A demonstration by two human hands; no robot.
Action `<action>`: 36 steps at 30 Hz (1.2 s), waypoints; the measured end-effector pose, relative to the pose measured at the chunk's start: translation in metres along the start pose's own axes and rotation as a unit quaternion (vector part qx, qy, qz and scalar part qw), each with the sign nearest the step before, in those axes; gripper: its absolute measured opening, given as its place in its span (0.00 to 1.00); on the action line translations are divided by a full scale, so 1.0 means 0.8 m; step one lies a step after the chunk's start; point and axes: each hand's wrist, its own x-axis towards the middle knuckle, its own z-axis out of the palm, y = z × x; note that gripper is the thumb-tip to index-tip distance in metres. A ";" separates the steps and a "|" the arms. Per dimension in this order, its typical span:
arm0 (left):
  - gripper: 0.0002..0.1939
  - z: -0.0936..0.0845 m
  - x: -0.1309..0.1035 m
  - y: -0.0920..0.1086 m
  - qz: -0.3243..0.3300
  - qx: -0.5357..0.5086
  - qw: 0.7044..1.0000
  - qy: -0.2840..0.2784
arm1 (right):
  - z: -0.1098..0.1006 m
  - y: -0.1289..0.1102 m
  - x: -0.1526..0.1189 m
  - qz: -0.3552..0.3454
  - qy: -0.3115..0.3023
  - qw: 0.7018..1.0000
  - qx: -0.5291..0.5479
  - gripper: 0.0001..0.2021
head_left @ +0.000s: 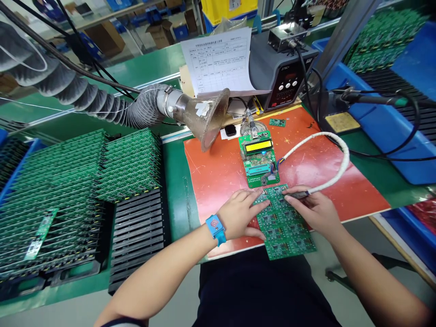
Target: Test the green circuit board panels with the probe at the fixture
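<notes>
So I've got two hands on one green circuit panel point(288, 231), which lies on the one red mat point(221, 181) right in front of me, its near end poking past the mat's edge. My left hand point(240, 213) isn't clamped on anything: fingers spread apart, two of them laid over the panel's far left part, thumb down by its left edge, one blue wristband point(215, 229) on that wrist. My right hand point(320, 211) is closed around one gray probe point(299, 195), fingers and thumb together on it, over the panel's far right corner; can't tell if the tip actually touches. One white cable point(345, 154) loops from the probe to one tester board point(252, 159), which has one lit yellow screen point(258, 146) and one teal socket point(258, 169), just beyond the panel. Also on the mat: one small loose board point(277, 122). Behind that there's one printed sheet point(221, 59) leaning up, plus one dark control box point(288, 68) with three round white buttons. One hose nozzle point(206, 118) hangs over the mat's far left. Off to my left, two black racks point(138, 231) hold way too many boards to count, with one narrow board point(41, 234) lying on top.
</notes>
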 end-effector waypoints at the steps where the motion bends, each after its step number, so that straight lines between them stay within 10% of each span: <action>1: 0.45 0.000 0.000 0.000 0.001 0.000 1.000 0.000 | 0.000 0.000 0.000 -0.002 0.001 1.000 0.000 0.11; 30: 0.45 -0.007 0.000 0.004 0.017 0.028 0.999 0.001 | 0.003 -0.006 0.000 -0.028 0.013 0.999 -0.024 0.09; 36: 0.31 -0.018 0.000 0.008 0.078 0.037 0.996 0.000 | 0.003 -0.008 0.000 -0.027 0.019 0.999 -0.028 0.09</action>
